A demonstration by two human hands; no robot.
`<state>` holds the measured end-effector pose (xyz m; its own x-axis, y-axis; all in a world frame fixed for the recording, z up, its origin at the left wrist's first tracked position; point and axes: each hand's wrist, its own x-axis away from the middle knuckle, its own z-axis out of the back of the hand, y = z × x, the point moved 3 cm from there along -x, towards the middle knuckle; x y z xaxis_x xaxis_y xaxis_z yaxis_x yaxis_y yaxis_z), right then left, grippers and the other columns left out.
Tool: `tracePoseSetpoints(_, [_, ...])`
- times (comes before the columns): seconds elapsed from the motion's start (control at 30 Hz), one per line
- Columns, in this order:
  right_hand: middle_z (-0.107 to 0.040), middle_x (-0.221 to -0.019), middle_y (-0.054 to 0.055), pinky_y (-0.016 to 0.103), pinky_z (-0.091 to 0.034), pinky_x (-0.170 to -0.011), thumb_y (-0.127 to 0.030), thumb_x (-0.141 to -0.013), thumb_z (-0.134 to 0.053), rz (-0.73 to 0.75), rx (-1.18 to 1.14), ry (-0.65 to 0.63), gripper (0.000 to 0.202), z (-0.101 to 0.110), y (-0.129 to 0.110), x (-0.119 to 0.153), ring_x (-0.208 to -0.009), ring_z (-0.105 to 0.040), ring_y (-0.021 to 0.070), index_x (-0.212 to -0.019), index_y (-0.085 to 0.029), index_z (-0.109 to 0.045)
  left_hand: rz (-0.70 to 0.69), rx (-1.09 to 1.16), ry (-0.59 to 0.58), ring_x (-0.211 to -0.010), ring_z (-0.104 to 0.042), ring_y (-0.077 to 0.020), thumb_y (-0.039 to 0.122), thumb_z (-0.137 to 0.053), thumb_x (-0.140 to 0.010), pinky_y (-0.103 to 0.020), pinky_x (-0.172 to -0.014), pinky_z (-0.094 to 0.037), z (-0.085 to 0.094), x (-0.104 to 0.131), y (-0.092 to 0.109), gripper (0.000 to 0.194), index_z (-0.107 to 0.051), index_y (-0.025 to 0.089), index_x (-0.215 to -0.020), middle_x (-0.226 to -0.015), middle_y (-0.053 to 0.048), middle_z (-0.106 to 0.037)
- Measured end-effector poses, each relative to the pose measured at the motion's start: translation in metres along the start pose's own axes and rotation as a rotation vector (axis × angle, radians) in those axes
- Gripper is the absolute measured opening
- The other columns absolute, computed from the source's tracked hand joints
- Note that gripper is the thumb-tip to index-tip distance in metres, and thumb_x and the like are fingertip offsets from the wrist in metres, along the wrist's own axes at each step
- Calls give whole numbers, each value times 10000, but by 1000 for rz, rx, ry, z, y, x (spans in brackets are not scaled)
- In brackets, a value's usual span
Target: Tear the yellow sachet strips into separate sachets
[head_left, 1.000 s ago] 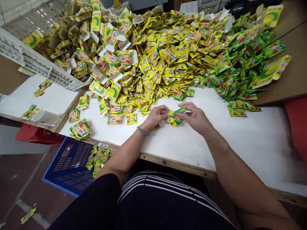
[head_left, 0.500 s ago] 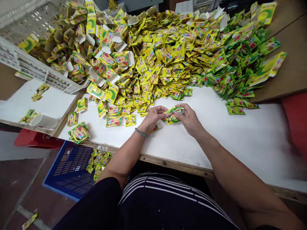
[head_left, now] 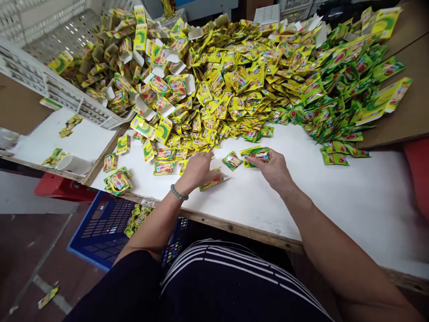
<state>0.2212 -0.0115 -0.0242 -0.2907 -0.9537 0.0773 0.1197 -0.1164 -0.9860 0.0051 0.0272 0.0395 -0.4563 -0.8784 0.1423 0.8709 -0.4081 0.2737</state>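
My right hand is closed on green-and-yellow candy sachets, pinched between thumb and fingers just above the white tabletop. A single green sachet lies flat to the left of them. My left hand, with a beaded bracelet at the wrist, reaches to the near edge of the yellow sachet pile. Its thumb is spread from the fingers, and the fingertips are partly hidden against the pile. Under that thumb lies a small printed carton, partly covered by the hand.
Open cartons spill from a white crate at left. Green sachets heap at right beside cardboard. A stack of cartons sits near the front edge. Below stands a blue basket holding packets; a white cup rests farther left.
My hands have parted. The left let go of the sachets and moved left to the pile edge; the right keeps hold of them. One green sachet now lies between the hands.
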Motion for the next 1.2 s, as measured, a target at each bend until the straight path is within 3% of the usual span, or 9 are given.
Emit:
tracePoseSetpoints(0.1, [-750, -869, 61, 390, -549, -762, -541, -640, -796, -30, -60, -88, 456, -8, 9, 1, -799, -682, 229, -884, -174, -677, 72, -152, -159, -1041, -623, -302, 423, -759, -731, -340, -822, -450, -11, 16, -5, 502, -634, 123, -1114, -1110, -162, -685])
tracePoseSetpoints(0.2, [-750, -895, 64, 401, -554, -792, -534, -664, -785, -49, -133, -122, 449, -15, 15, 2, -818, -688, 227, -910, -176, -670, 166, -36, -176, -876, -642, -263, 490, -737, -731, -305, -706, -423, -19, 21, -9, 424, -662, 158, -985, -933, -100, -703])
tracePoseSetpoints(0.37, [-746, -960, 66, 381, -556, -805, -551, -693, -766, 5, -260, -172, 472, -19, 5, 4, -861, -686, 218, -963, -180, -656, 81, 656, -153, -705, -584, -161, 561, -774, -651, -259, -638, -411, -23, 10, -1, 502, -635, 138, -884, -768, -26, -655])
tracePoseSetpoints(0.53, [-729, -828, 35, 358, -532, -722, -546, -686, -745, 78, 29, -212, 398, -5, -4, -2, -776, -656, 216, -877, -203, -681, 26, 1119, -247, -732, -618, -143, 435, -891, -522, -262, -691, -465, -29, -13, 14, 609, -634, 109, -966, -832, -41, -692])
tracePoseSetpoints(0.7, [-710, -806, 20, 337, -509, -697, -496, -672, -749, 130, 118, -234, 321, 3, 1, -8, -761, -645, 209, -824, -218, -701, 25, 1240, -323, -777, -644, -154, 375, -906, -523, -297, -782, -483, -46, -24, 23, 613, -666, 97, -1013, -862, -46, -713])
tracePoseSetpoints(0.83, [-689, -826, 28, 341, -509, -672, -585, -660, -750, 142, 110, -22, 426, 3, 3, -8, -700, -626, 192, -846, -207, -687, 21, 1310, -326, -808, -642, -152, 382, -873, -600, -297, -805, -479, -56, -25, 25, 547, -688, 104, -1033, -934, -51, -715])
tracePoseSetpoints(0.97, [-652, -815, 45, 347, -498, -674, -628, -709, -703, 285, 225, 104, 423, -4, -5, -5, -694, -593, 186, -759, -207, -689, 56, 1385, -286, -775, -634, -127, 381, -881, -587, -260, -762, -475, -59, -25, 24, 532, -701, 107, -1006, -942, -44, -716])
tracePoseSetpoints(1.1, [-652, -787, 46, 359, -494, -720, -636, -738, -678, 306, 209, 69, 427, -8, -10, -1, -743, -593, 201, -748, -211, -709, 158, 1430, -245, -685, -633, -109, 367, -903, -541, -251, -713, -488, -58, -21, 23, 573, -692, 108, -1008, -829, -22, -722])
tracePoseSetpoints(1.2, [-670, -815, 38, 341, -498, -694, -633, -710, -706, 215, 128, -111, 435, -7, -8, 0, -716, -599, 185, -795, -207, -730, 216, 1444, -268, -671, -647, -122, 368, -918, -499, -271, -717, -507, -56, -15, 22, 599, -690, 101, -985, -802, -26, -730])
